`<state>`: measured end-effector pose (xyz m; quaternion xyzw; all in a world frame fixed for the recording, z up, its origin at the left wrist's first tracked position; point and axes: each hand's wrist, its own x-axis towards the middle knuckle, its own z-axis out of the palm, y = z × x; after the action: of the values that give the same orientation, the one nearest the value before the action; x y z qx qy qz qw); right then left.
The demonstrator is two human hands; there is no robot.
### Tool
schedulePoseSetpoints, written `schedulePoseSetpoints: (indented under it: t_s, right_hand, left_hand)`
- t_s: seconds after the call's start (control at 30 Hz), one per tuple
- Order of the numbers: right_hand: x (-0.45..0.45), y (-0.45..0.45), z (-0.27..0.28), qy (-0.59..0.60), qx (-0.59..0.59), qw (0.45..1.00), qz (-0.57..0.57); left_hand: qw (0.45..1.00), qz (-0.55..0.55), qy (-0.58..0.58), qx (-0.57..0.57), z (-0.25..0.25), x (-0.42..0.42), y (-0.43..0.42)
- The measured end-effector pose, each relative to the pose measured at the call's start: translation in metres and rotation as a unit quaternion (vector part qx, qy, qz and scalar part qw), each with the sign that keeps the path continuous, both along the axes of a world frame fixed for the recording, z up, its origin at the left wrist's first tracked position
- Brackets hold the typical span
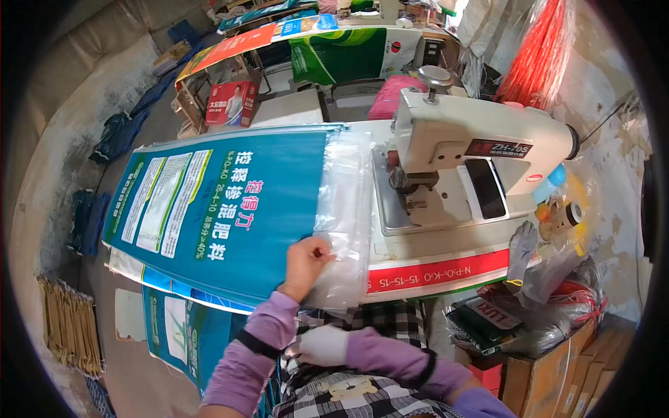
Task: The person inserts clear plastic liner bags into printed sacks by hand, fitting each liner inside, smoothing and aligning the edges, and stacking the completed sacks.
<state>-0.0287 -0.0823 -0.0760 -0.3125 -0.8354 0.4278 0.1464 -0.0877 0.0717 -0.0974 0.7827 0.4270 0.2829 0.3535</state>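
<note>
A stack of teal printed fertilizer bags (pixel 279 174) lies flat on the table, with a clear plastic liner (pixel 341 181) sticking out along the right end. My left hand (pixel 306 265), bare, is closed in a pinch on the liner near the bags' lower right corner. In a white glove, my right hand (pixel 324 346) rests low against the checked apron (pixel 348 386), fingers curled; what they hold, if anything, is hidden. Just right of the liner stands a cream sewing machine (pixel 481 139), its needle area apart from both hands.
A dark phone (pixel 486 188) leans on the machine. Red string (pixel 540 56) hangs at the back right. A grey glove (pixel 521 251) and clear jar (pixel 561 217) sit right of the table. Cardboard boxes (pixel 550 366) stand lower right; a red box (pixel 231 103) is behind.
</note>
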Motion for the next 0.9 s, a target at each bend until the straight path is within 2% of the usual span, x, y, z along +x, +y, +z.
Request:
schedulePoseSetpoints:
  t_s: [0.03, 0.07, 0.1, 0.13, 0.17, 0.2, 0.3, 0.37, 0.43, 0.47, 0.5, 0.57, 0.63, 0.67, 0.7, 0.73, 0.77, 0.83, 0.9]
  right_hand:
    - [0.031, 0.002, 0.021, 0.079, -0.024, 0.993, -0.082]
    - [0.057, 0.011, 0.036, 0.071, -0.052, 0.982, -0.167]
    - [0.074, 0.026, 0.014, 0.203, -0.022, 0.942, -0.267]
    - [0.094, 0.034, 0.031, 0.09, -0.051, 0.904, -0.415]
    - [0.104, 0.044, 0.032, 0.181, 0.011, 0.83, -0.527]
    - [0.113, 0.056, 0.029, 0.187, -0.021, 0.793, -0.579]
    - [0.105, 0.08, 0.027, 0.212, -0.035, 0.789, -0.576]
    - [0.089, 0.096, 0.0, 0.25, -0.068, 0.798, -0.544]
    - [0.072, 0.097, 0.02, 0.121, -0.063, 0.845, -0.516]
    - [0.064, 0.094, 0.023, 0.121, 0.002, 0.828, -0.547]
    - [0.063, 0.088, 0.029, 0.121, 0.002, 0.827, -0.548]
    - [0.065, 0.078, 0.042, 0.225, -0.007, 0.734, -0.64]
    - [0.071, 0.071, 0.039, 0.183, -0.039, 0.757, -0.626]
    - [0.064, 0.067, 0.037, 0.232, -0.212, 0.767, -0.559]
    - [0.058, 0.064, 0.038, 0.273, -0.377, 0.749, -0.471]
    - [0.049, 0.065, 0.009, 0.336, -0.148, 0.838, -0.403]
    - [0.047, 0.064, 0.002, 0.335, -0.148, 0.837, -0.406]
    - [0.045, 0.064, 0.001, 0.301, -0.174, 0.817, -0.46]
    - [0.04, 0.062, 0.008, 0.291, -0.172, 0.811, -0.478]
  left_hand:
    - [0.99, -0.003, -0.089, -0.11, -0.004, -0.008, 0.009]
    - [0.99, -0.006, -0.083, -0.112, -0.002, -0.015, 0.011]
    - [0.977, 0.018, -0.15, -0.152, 0.004, -0.02, 0.012]
    - [0.957, 0.043, -0.216, -0.191, 0.009, -0.024, 0.011]
    - [0.957, 0.043, -0.214, -0.189, 0.014, -0.026, 0.007]
    - [0.955, 0.052, -0.221, -0.192, 0.019, -0.029, 0.001]
    - [0.949, 0.051, -0.248, -0.187, 0.043, -0.032, -0.009]
    - [0.945, 0.038, -0.271, -0.182, 0.055, -0.033, -0.014]
    - [0.942, 0.026, -0.276, -0.191, 0.062, -0.037, -0.019]
    - [0.942, 0.025, -0.275, -0.191, 0.065, -0.039, -0.022]
    - [0.949, 0.033, -0.254, -0.184, 0.069, -0.042, -0.024]
    - [0.956, 0.041, -0.234, -0.174, 0.079, -0.051, -0.03]
    - [0.975, 0.023, -0.172, -0.142, 0.084, -0.059, -0.04]
    - [0.975, 0.025, -0.173, -0.137, 0.083, -0.059, -0.043]
    - [0.975, 0.022, -0.171, -0.142, 0.082, -0.058, -0.047]
    - [0.989, -0.027, -0.09, -0.115, 0.081, -0.058, -0.051]
    - [0.994, -0.074, -0.01, -0.085, 0.08, -0.059, -0.055]
    - [0.991, -0.067, -0.026, -0.115, 0.074, -0.063, -0.056]
    - [0.973, -0.058, -0.098, -0.201, 0.068, -0.071, -0.056]
